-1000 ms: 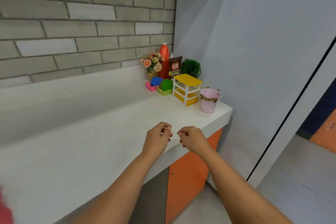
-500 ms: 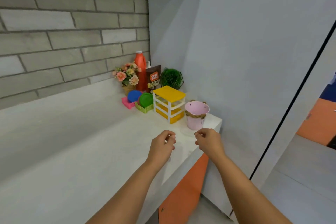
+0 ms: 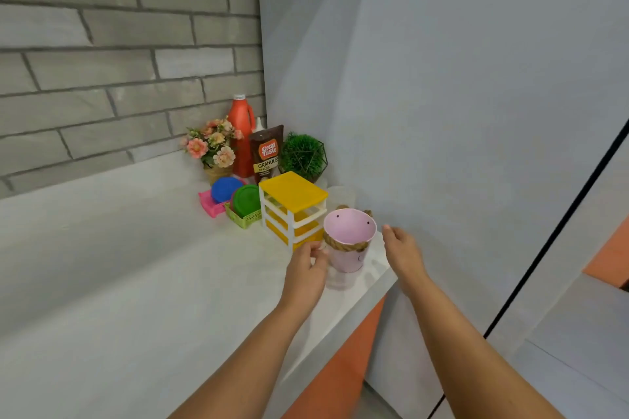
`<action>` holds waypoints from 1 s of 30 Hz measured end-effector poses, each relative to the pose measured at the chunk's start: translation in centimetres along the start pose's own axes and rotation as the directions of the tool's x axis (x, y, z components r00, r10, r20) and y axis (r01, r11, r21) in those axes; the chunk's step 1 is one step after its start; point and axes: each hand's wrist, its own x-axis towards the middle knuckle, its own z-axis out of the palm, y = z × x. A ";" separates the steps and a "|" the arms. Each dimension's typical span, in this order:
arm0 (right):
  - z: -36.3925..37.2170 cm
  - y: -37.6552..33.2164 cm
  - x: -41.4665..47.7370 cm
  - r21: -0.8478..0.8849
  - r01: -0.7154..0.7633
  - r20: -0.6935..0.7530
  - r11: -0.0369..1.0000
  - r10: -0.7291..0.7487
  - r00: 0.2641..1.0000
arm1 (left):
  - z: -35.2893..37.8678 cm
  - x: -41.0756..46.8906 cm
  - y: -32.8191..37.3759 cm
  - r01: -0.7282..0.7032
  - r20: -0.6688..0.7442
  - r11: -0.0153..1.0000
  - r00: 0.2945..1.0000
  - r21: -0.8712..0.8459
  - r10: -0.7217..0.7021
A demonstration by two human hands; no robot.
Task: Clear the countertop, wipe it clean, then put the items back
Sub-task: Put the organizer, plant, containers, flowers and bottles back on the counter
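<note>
white countertop (image 3: 119,282) under both hands | yellow mini drawer unit (image 3: 293,206) just beyond left hand | pink pail (image 3: 349,240) with rope band, upright between the hands | left hand (image 3: 306,274) loosely curled, empty, fingertips beside pail | right hand (image 3: 401,253) spread, empty, near pail

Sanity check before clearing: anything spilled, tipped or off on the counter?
Nothing stands out. The bucket, drawers, baskets, pouch and bottle all stand upright in the corner; no spill shows on the counter.
</note>
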 end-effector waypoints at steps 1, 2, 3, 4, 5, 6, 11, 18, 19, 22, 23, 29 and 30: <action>0.0 -0.1 0.4 0.032 -0.002 0.021 0.999 0.002 1.000 | 0.5 0.3 0.1 0.015 -0.015 1.000 1.000 -0.014 -0.015; 0.0 -0.2 0.8 0.053 -0.006 0.044 0.999 0.004 0.999 | 0.9 0.5 0.3 0.030 -0.029 0.999 0.999 -0.027 -0.031; 0.1 -0.3 1.1 0.068 -0.017 0.074 0.998 0.012 0.997 | 1.2 0.6 0.4 0.043 -0.041 0.998 0.998 -0.042 -0.044; 0.1 -0.3 1.4 0.083 -0.029 0.112 0.996 0.020 0.994 | 1.6 0.6 0.6 0.054 -0.048 0.997 0.997 -0.060 -0.057; 0.2 -0.3 1.7 0.099 -0.042 0.153 0.994 0.026 0.988 | 1.9 0.6 0.8 0.058 -0.052 0.995 0.997 -0.080 -0.062; 0.3 -0.2 1.9 0.113 -0.052 0.188 0.992 0.030 0.982 | 2.1 0.5 1.1 0.054 -0.056 0.993 0.997 -0.101 -0.060; 0.8 0.4 2.4 0.200 -0.062 0.306 0.978 -0.003 0.952 | 2.9 -0.1 2.2 -0.011 -0.066 0.985 0.998 -0.170 0.000; 1.4 1.0 1.4 0.283 -0.061 0.197 0.957 0.004 0.980 | 3.9 -1.2 1.5 0.019 -0.118 0.970 0.992 -0.243 -0.049; 1.6 1.1 1.0 0.306 -0.050 0.172 0.951 -0.004 0.985 | 3.8 -1.5 1.5 0.016 -0.133 0.970 0.990 -0.244 -0.049; 2.0 1.1 -0.2 0.344 -0.016 0.149 0.939 -0.037 0.988 | 2.7 -2.3 1.5 0.002 -0.169 0.968 0.985 -0.251 -0.046; 2.2 0.9 -0.7 0.355 -0.014 0.160 0.935 -0.046 0.986 | 2.2 -2.5 1.4 -0.002 -0.183 0.967 0.982 -0.254 -0.046; 5.4 -1.0 -4.9 0.394 0.000 0.234 0.919 -0.100 0.967 | -2.6 -5.4 1.2 -0.036 -0.282 0.960 0.958 -0.277 -0.046; 6.2 -1.4 -5.8 0.401 0.002 0.249 0.916 -0.111 0.962 | -3.7 -6.0 1.1 -0.040 -0.300 0.958 0.952 -0.285 -0.050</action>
